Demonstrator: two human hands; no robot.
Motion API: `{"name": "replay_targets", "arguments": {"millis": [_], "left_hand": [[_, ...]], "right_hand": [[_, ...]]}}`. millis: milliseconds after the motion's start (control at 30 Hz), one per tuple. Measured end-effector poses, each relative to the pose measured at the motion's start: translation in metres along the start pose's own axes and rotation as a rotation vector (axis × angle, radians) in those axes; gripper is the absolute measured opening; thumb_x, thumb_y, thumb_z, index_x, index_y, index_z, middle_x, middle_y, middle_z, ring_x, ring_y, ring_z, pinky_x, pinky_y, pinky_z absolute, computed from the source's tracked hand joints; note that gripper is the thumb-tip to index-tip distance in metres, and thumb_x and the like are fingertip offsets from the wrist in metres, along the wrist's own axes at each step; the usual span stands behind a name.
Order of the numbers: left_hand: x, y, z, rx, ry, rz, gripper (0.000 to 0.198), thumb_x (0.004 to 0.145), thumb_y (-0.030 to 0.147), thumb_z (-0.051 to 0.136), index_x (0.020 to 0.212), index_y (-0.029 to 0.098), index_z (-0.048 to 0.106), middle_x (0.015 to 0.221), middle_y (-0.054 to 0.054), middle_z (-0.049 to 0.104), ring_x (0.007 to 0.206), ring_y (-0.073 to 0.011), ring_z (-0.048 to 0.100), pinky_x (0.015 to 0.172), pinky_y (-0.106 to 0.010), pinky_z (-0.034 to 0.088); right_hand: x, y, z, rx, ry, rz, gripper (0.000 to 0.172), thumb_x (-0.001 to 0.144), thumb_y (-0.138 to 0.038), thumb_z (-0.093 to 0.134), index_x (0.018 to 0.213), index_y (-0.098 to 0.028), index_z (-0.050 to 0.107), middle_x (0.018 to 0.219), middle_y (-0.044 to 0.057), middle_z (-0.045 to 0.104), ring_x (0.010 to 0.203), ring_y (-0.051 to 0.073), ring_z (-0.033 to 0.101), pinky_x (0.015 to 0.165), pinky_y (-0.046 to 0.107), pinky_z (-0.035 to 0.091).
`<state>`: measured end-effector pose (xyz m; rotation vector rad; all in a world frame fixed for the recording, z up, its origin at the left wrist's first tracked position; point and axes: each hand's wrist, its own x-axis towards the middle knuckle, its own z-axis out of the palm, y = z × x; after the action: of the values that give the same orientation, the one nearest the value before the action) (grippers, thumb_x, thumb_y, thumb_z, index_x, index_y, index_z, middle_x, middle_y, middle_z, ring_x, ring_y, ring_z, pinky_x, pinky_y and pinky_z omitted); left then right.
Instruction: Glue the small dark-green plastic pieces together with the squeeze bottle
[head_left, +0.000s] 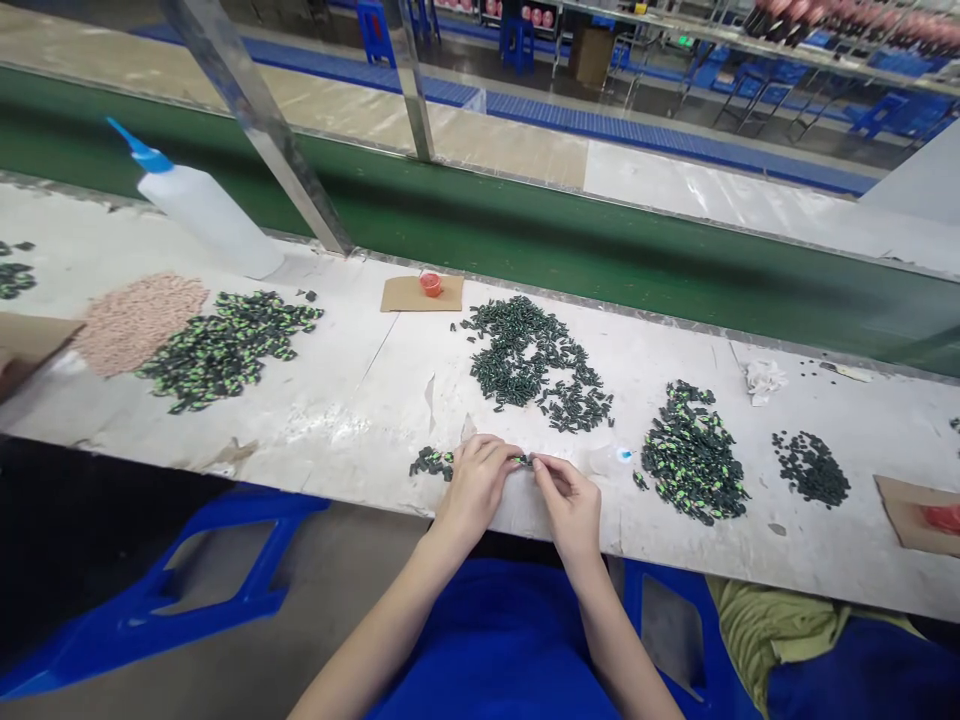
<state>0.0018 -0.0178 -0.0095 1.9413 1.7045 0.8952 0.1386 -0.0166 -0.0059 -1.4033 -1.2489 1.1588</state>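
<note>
Over the near edge of the table, my left hand (480, 480) pinches a small black-and-green piece (521, 460) between thumb and fingers. My right hand (574, 502) meets it from the right, its thumb and forefinger closed at the piece's end; whether a second tiny part sits there I cannot make out. A little heap of black-and-green pieces (429, 461) lies beside my left hand, partly hidden by it. Beyond both hands spreads a pile of small dark green pieces (510, 375). Right of my right hand lies a small clear item with a blue tip (624, 455).
At right are a black-and-green pile (694, 460), black bits (811, 468) and cardboard (911, 500). Left are pink pieces (139, 325), another black-and-green pile (225, 350) and a white bottle (214, 220). A red cup (430, 284) sits on cardboard. A green belt (562, 240) runs behind.
</note>
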Motion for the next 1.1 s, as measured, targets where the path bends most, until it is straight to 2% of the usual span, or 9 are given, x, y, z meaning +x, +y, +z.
{"name": "replay_targets", "arguments": {"millis": [133, 267, 500, 700, 900, 1000, 1100], "left_hand": [[0.0, 0.004, -0.006, -0.083, -0.048, -0.007, 0.017, 0.089, 0.015, 0.05, 0.094, 0.023, 0.064, 0.088, -0.003, 0.071, 0.09, -0.0214, 0.059, 0.081, -0.038, 0.043], [-0.001, 0.01, -0.013, -0.203, -0.027, -0.041, 0.015, 0.087, 0.016, 0.053, 0.09, 0.022, 0.066, 0.088, -0.003, 0.07, 0.09, -0.0211, 0.061, 0.083, -0.038, 0.046], [-0.002, 0.023, -0.025, -0.524, 0.013, -0.154, 0.011, 0.081, 0.019, 0.062, 0.088, 0.02, 0.071, 0.089, -0.005, 0.071, 0.089, -0.0189, 0.065, 0.085, -0.032, 0.052], [-0.002, 0.032, -0.029, -0.628, 0.063, -0.182, 0.01, 0.076, 0.02, 0.067, 0.083, 0.02, 0.075, 0.083, -0.005, 0.073, 0.084, -0.0194, 0.067, 0.081, -0.031, 0.055], [-0.001, 0.035, -0.033, -0.735, 0.038, -0.215, 0.008, 0.071, 0.019, 0.071, 0.078, 0.019, 0.076, 0.08, -0.006, 0.074, 0.08, -0.0202, 0.068, 0.078, -0.031, 0.055], [-0.002, 0.038, -0.035, -0.735, 0.056, -0.176, 0.008, 0.071, 0.016, 0.071, 0.076, 0.019, 0.076, 0.078, -0.005, 0.073, 0.08, -0.0194, 0.067, 0.077, -0.03, 0.055], [-0.003, 0.04, -0.035, -0.676, 0.057, -0.135, 0.008, 0.075, 0.017, 0.068, 0.079, 0.019, 0.075, 0.08, -0.005, 0.073, 0.082, -0.0195, 0.068, 0.076, -0.03, 0.055]], "right_hand": [[0.0, -0.002, 0.001, 0.056, -0.015, 0.009, 0.017, 0.078, -0.034, 0.065, 0.083, -0.019, 0.073, 0.083, 0.005, 0.076, 0.075, 0.022, 0.072, 0.073, 0.036, 0.06], [-0.002, -0.004, 0.0, 0.07, -0.011, -0.039, 0.014, 0.079, -0.031, 0.066, 0.084, -0.02, 0.074, 0.083, 0.005, 0.075, 0.076, 0.021, 0.071, 0.073, 0.035, 0.059], [-0.003, -0.007, -0.007, 0.04, -0.004, -0.3, 0.009, 0.081, -0.022, 0.066, 0.085, -0.023, 0.074, 0.083, 0.005, 0.073, 0.079, 0.02, 0.068, 0.072, 0.035, 0.057], [-0.003, -0.014, -0.013, -0.023, 0.012, -0.481, 0.012, 0.081, -0.016, 0.065, 0.085, -0.023, 0.073, 0.08, 0.005, 0.073, 0.075, 0.02, 0.068, 0.068, 0.036, 0.057], [-0.002, -0.023, -0.02, -0.118, -0.038, -0.714, 0.023, 0.08, -0.006, 0.063, 0.095, -0.022, 0.072, 0.085, 0.007, 0.073, 0.077, 0.02, 0.068, 0.067, 0.035, 0.057], [-0.003, -0.025, -0.021, -0.123, -0.041, -0.735, 0.025, 0.079, -0.005, 0.064, 0.095, -0.022, 0.072, 0.084, 0.006, 0.073, 0.076, 0.019, 0.068, 0.067, 0.034, 0.058], [-0.004, -0.024, -0.02, -0.102, -0.01, -0.64, 0.028, 0.08, -0.008, 0.064, 0.103, -0.023, 0.07, 0.082, 0.005, 0.072, 0.073, 0.018, 0.068, 0.067, 0.033, 0.058]]}}
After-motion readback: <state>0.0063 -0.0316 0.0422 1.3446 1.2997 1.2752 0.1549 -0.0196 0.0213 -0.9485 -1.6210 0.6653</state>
